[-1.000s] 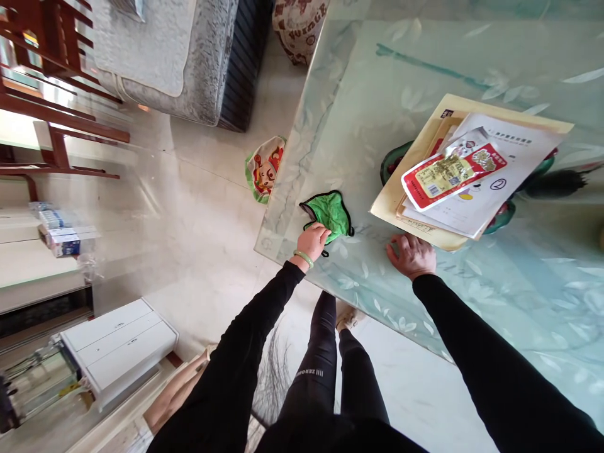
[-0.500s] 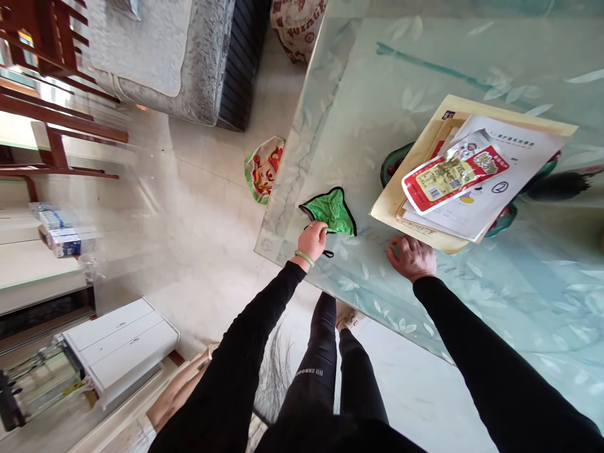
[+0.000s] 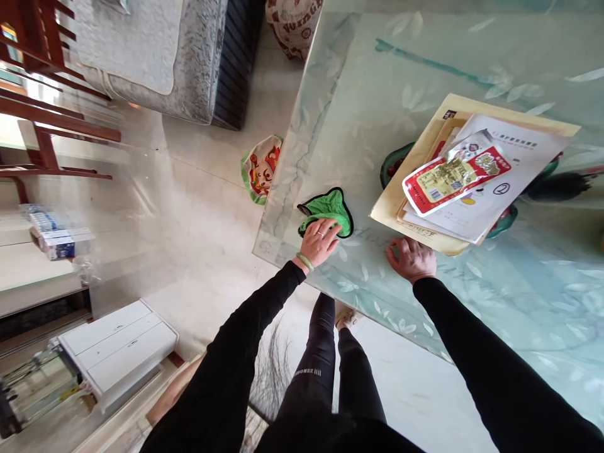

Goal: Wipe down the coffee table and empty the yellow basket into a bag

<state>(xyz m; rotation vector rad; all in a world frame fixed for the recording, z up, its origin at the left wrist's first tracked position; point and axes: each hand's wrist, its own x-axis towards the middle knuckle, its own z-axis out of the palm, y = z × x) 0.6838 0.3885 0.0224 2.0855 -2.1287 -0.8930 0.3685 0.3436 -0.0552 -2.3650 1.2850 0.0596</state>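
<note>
A green cloth with black edging (image 3: 334,204) lies crumpled near the corner of the glass table. On its near edge rests my left hand (image 3: 319,242), fingers stretched out and spread over the fabric; a ring and a pale green bangle show on it. My right hand (image 3: 412,259) leans on the tabletop with bent fingers and the thumb apart, its fingertips at the near edge of a paper envelope (image 3: 391,204). Papers (image 3: 512,182) are stacked on that envelope, and a red and silver food packet (image 3: 455,173) lies on top.
Green dishes (image 3: 503,221) with red contents sit partly under the papers on the glass table (image 3: 368,94). Beyond the left edge are a cartoon-printed item (image 3: 262,170), a grey sofa (image 3: 198,75), a patterned bag (image 3: 295,25) and a white cabinet (image 3: 120,349). Another person's arm (image 3: 177,390) shows below.
My left hand has let go of the cloth's near edge, and its fingers now spread over the cloth. The near part of the cloth is folded differently. My right hand has stayed put.
</note>
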